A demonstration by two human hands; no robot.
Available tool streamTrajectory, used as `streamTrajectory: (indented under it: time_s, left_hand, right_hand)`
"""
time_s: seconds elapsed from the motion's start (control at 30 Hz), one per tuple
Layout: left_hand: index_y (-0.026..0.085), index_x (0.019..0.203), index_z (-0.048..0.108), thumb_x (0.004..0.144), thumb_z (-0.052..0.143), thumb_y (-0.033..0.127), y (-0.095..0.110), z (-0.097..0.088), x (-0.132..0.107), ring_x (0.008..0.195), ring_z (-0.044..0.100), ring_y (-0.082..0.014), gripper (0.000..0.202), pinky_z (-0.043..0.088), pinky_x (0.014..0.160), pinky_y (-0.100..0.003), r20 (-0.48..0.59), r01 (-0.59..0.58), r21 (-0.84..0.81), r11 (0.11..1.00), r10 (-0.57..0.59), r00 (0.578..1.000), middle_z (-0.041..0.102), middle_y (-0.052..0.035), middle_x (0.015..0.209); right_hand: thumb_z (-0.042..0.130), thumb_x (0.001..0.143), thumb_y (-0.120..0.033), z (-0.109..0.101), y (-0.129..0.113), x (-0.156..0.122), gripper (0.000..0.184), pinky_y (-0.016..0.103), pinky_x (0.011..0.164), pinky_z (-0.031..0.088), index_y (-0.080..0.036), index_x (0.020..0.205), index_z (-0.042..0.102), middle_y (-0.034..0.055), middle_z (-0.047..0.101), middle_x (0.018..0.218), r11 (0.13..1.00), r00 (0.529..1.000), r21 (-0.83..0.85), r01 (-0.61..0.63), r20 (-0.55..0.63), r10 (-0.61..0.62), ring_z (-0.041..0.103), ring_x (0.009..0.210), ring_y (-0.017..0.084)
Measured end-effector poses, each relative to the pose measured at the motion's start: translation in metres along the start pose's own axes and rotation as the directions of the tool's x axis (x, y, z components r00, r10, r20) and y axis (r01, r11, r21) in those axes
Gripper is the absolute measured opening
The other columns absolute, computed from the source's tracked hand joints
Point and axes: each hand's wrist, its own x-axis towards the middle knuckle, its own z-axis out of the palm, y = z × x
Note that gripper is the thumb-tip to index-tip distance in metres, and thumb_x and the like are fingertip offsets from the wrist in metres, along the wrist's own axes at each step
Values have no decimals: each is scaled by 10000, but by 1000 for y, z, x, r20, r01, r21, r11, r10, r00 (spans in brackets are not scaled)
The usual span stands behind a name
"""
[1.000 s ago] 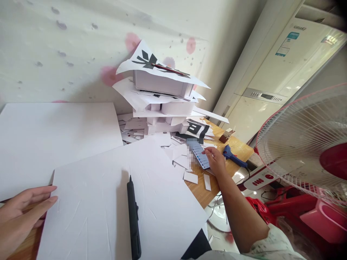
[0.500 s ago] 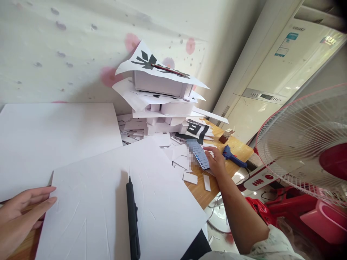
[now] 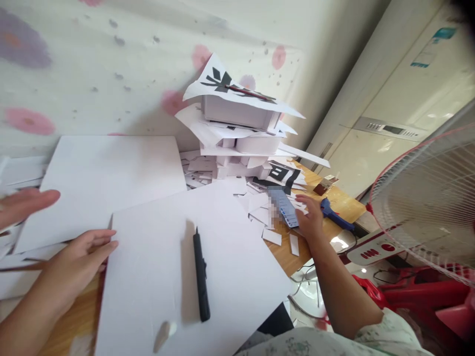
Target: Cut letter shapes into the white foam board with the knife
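My left hand (image 3: pixel 79 254) lies flat with fingers stretched out, its tips touching the left edge of a large white board (image 3: pixel 156 247) on the wooden table (image 3: pixel 285 254). A black pen-shaped cutter (image 3: pixel 201 277) lies on that board, untouched. My right hand (image 3: pixel 310 218) reaches to the table's right side, its spread fingers resting on a phone (image 3: pixel 285 207) that lies among white paper scraps. A blurred hand (image 3: pixel 25 205) that looks like another person's enters at the far left, over a second white board (image 3: pixel 107 180).
A tilted stack of white foam pieces and printed sheets (image 3: pixel 239 123) stands against the wall. A blue glue gun (image 3: pixel 336 216) lies by the table's right edge. Right of the table stand a fan (image 3: pixel 430 198), a power strip (image 3: pixel 371 245) and a tall white appliance (image 3: pixel 389 109).
The view has swung left, so everything sits further right in the picture. A blurred hand has come into view at the far left. My right hand stays on the phone.
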Motion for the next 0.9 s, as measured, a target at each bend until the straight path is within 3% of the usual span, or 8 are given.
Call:
streamTrajectory:
  time_s: [0.13, 0.27, 0.3, 0.37, 0.43, 0.57, 0.77, 0.9]
  left_hand:
    - [210, 998, 576, 680, 599, 378, 17, 1, -14, 835, 611, -199, 361, 505, 593, -260, -21, -6, -127, 992, 4, 1000, 616, -68, 1038]
    - [195, 1071, 590, 724, 614, 323, 18, 5, -17, 823, 606, -172, 371, 492, 580, -232, -13, -27, -119, 993, 25, 1000, 609, -67, 1102]
    - [197, 1067, 598, 728, 618, 317, 16, 5, -17, 820, 607, -172, 360, 492, 572, -228, -12, -31, -117, 993, 30, 999, 614, -65, 1091]
    - [198, 1052, 608, 727, 621, 306, 13, 6, -16, 803, 611, -176, 343, 492, 554, -228, -27, -36, -120, 992, 33, 999, 622, -67, 1068]
    - [198, 1035, 617, 720, 625, 301, 12, 7, -15, 785, 613, -180, 332, 496, 546, -235, -41, -39, -121, 992, 34, 999, 627, -71, 1056]
    - [192, 1026, 621, 716, 622, 295, 13, 7, -16, 751, 612, -178, 327, 505, 553, -252, -41, -50, -119, 992, 45, 998, 633, -79, 1051]
    - [193, 1037, 610, 725, 602, 314, 12, 6, -17, 787, 630, -196, 335, 499, 558, -258, -29, -78, -105, 991, 76, 997, 637, -81, 1048]
    - [199, 1018, 610, 733, 587, 335, 7, 5, -14, 852, 647, -222, 317, 509, 608, -280, -25, -111, -79, 991, 109, 994, 655, -78, 1020]
  right_hand:
    - [555, 802, -245, -15, -32, 6, 141, 498, 911, 455, -188, 908, 628, 100, 678, 963, 999, 995, 41, -34, -90, 37, 616, 956, 268]
    - [590, 850, -223, -25, -121, 10, 157, 392, 854, 493, -236, 996, 645, 52, 678, 958, 944, 953, 324, 60, 264, -151, 630, 925, 211]
    - [602, 848, -212, -26, -149, 8, 184, 372, 842, 498, -232, 1028, 636, 52, 675, 968, 882, 880, 451, 135, 354, -316, 623, 936, 203]
    - [598, 859, -194, -26, -202, 0, 221, 376, 881, 482, -213, 1078, 619, 65, 662, 1067, 719, 599, 651, 246, 481, -640, 593, 986, 198]
    - [572, 877, -200, -23, -244, -11, 247, 412, 948, 433, -192, 1121, 607, 69, 650, 1134, 626, 388, 704, 335, 502, -773, 554, 1021, 215]
    - [544, 895, -194, -9, -283, -29, 186, 410, 938, 399, -189, 1062, 625, 62, 659, 1060, 606, 200, 665, 436, 585, -786, 514, 959, 211]
    - [499, 898, -102, 5, -293, -43, 190, 435, 944, 381, -185, 767, 608, 49, 617, 892, 576, 182, 596, 560, 590, -787, 475, 842, 184]
    - [507, 916, -146, -20, -290, -27, 151, 324, 831, 468, -206, 924, 645, 77, 555, 1034, 630, 443, 696, 344, 471, -763, 502, 969, 189]
